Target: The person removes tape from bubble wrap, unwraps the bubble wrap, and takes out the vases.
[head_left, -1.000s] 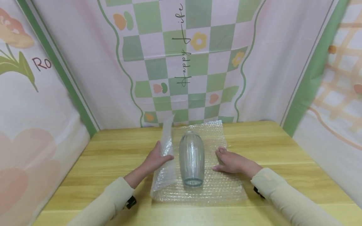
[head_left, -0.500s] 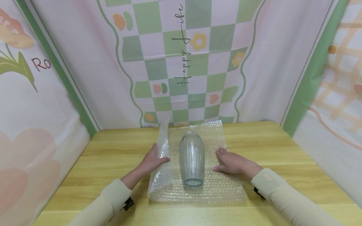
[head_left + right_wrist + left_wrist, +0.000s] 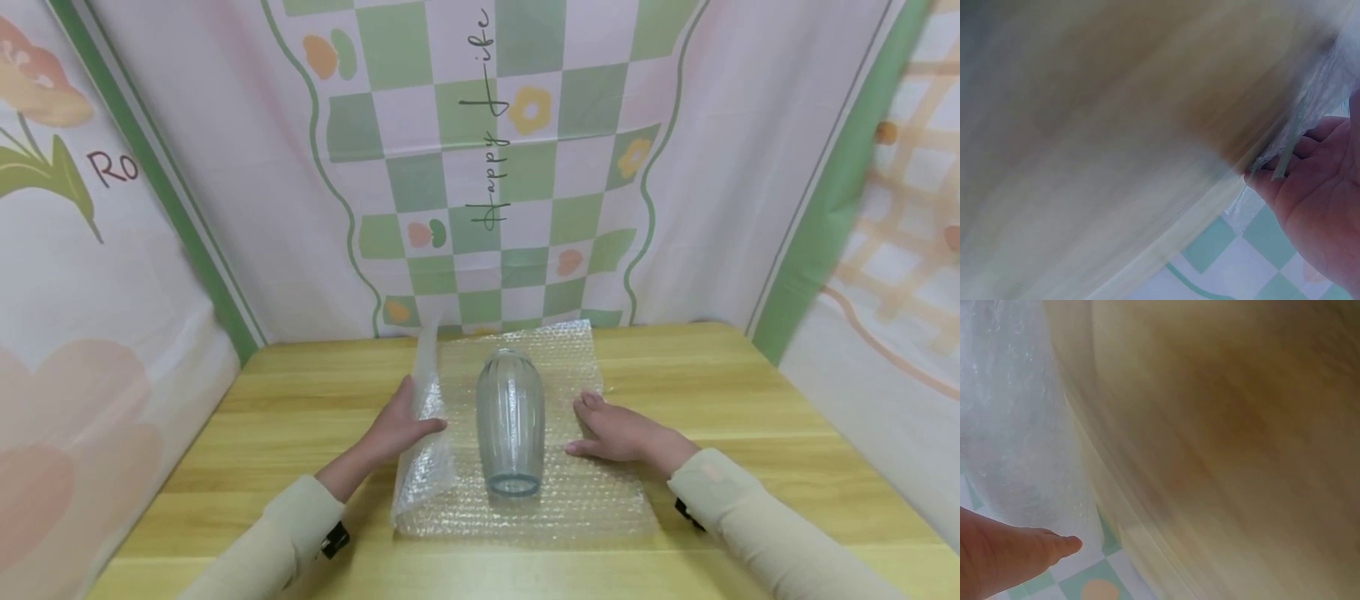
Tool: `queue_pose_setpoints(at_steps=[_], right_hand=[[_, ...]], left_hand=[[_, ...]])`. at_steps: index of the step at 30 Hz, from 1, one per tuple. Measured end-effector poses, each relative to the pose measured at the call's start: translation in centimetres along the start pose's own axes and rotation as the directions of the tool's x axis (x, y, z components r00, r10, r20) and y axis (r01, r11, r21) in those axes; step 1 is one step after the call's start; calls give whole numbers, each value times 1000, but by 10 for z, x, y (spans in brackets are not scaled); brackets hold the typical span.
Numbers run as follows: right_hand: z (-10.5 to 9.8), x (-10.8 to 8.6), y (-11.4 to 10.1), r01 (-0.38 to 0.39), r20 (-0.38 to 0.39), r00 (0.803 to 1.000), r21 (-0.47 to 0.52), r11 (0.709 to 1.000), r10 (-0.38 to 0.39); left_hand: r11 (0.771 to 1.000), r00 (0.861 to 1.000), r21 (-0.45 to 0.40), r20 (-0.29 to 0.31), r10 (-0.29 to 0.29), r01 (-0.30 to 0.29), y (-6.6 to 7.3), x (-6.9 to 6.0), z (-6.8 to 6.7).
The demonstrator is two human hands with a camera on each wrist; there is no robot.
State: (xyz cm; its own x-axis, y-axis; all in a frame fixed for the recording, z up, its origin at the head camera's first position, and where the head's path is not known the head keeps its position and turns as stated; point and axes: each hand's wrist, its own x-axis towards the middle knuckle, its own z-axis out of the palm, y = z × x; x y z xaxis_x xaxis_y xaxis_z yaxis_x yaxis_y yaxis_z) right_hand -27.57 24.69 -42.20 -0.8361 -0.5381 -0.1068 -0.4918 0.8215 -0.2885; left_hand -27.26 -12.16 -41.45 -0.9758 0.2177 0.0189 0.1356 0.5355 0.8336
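Note:
A ribbed clear glass vase (image 3: 511,421) lies on its side on a sheet of bubble wrap (image 3: 570,508), its base toward me. The sheet's left side stands folded up as a flap. My left hand (image 3: 392,423) is at this flap, the thumb in front, the other fingers partly hidden behind it. In the left wrist view, straight fingers of the left hand (image 3: 1019,553) show beside the wrap (image 3: 1016,412). On the sheet's right edge rests my right hand (image 3: 618,429), thumb apart from the fingers. The right wrist view shows wrap against the fingers of the right hand (image 3: 1322,194).
The wooden table (image 3: 735,433) extends on both sides of the sheet. A green and white checked cloth (image 3: 480,167) hangs behind its far edge. Patterned curtains (image 3: 75,275) stand at the left and right sides.
My left hand has moved slightly left, and the flap has swung outward with it, away from the vase. The right hand and the vase hold their places.

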Motion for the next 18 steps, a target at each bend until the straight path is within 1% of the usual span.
queue_pose_setpoints(at_steps=[7, 13, 15, 18], right_hand=[[0, 0, -1, -5, 4, 1000, 1, 1000, 5], [0, -1, -1, -7, 1, 1000, 0, 1000, 7], [0, -1, -1, -4, -1, 1000, -1, 1000, 4], [0, -1, -1, -2, -1, 1000, 0, 1000, 2]], left_hand=[[997, 997, -3, -13, 78, -78, 2, -1, -2], [983, 982, 14, -44, 183, -182, 3, -1, -2], [980, 979, 16, -45, 200, -200, 2, -1, -2], [979, 978, 15, -36, 203, -203, 2, 0, -2]])
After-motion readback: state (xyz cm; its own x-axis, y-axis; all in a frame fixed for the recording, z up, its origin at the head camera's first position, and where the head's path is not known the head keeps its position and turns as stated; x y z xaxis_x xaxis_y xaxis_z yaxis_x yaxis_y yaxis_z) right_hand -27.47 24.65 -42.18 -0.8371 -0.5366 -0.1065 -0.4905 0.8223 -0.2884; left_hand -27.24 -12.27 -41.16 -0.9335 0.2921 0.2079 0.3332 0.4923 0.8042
